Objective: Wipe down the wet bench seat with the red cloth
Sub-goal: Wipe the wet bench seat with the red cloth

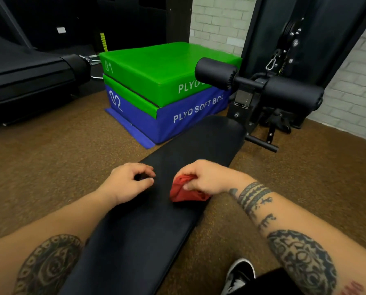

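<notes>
Here, the head view shows two hands, one cloth and one bench seat. The right hand grips the red cloth, its fingers and thumb curled round it. The cloth is crumpled into a small wad and lies on the black padded bench seat, close to its right edge. The left hand hangs over the seat's left edge with its fingers loosely curled and nothing seen in them. Beyond the seat are two stacked plyo boxes, a green box on a blue box, and two black roller pads.
</notes>
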The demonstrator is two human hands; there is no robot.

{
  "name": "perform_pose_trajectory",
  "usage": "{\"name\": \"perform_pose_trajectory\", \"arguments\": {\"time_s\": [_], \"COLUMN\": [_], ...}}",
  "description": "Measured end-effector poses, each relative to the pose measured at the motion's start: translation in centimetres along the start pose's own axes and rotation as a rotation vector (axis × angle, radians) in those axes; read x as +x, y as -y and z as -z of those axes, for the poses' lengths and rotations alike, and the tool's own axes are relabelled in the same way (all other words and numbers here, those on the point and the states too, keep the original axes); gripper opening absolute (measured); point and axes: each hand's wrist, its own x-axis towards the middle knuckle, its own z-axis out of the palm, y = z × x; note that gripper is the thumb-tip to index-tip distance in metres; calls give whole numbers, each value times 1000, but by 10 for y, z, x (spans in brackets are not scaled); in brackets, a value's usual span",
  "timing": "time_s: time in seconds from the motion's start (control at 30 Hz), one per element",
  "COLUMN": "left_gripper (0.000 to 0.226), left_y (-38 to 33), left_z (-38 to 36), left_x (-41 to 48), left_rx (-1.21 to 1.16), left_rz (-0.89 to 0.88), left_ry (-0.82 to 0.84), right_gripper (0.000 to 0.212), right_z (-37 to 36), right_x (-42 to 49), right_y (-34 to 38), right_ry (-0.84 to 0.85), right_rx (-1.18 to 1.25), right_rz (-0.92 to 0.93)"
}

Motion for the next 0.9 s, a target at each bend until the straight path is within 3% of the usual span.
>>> {"name": "perform_pose_trajectory", "arguments": {"time_s": [0.13,0.2,0.37,0.5,0.57,0.63,0.73,0.83,0.9], "left_gripper": [41,41,39,23,21,20,22,26,30], "left_y": [18,18,10,3,-1,-8,-19,-29,-30], "left_z": [4,1,-1,-3,-6,-10,-18,-27,-31], "left_x": [-17,-23,-24,-22,-20,-14,-4,7,17], "left_rx": [164,192,225,215,226,221,189,144,105], "left_rz": [39,55,81,80,60,42,21,-6,-6], "left_ry": [-14,-13,-8,-38,-35,-29,-54,-84,-76], "right_gripper": [36,38,33,44,40,38,37,34,29], "right_z": [7,0,-33,-40,-35,-31,-40,-55,-49], "right_x": [-8,-6,-28,-59,-63,-56,-36,-29,-30], "right_y": [-31,-43,-26,2,11,14,14,20,18], "right_ry": [-501,-621,-426,-147,-30,-113,-335,-238,-121], "right_rx": [197,92,-248,-241,-138,-57,-136,-234,-148], "right_rz": [-106,-186,5,149,168,188,169,163,168]}}
